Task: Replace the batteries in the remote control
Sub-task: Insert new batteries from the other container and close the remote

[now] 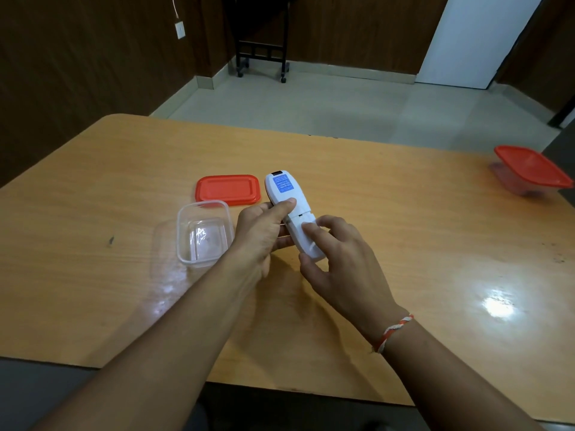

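Note:
A white remote control (287, 206) is held face down above the wooden table (404, 231), its back with a blue label turned up. My left hand (261, 234) grips its left side, the thumb lying across the back. My right hand (336, 259) holds the near end, with the thumb pressing on the battery cover (303, 234). The cover sits on the remote with a thin seam showing at its far edge. No batteries are visible.
An empty clear plastic container (203, 233) stands just left of my left hand, with its orange lid (228, 189) lying flat behind it. A second container with an orange lid (529, 169) sits at the table's far right edge. Floor and a rolling stand lie beyond.

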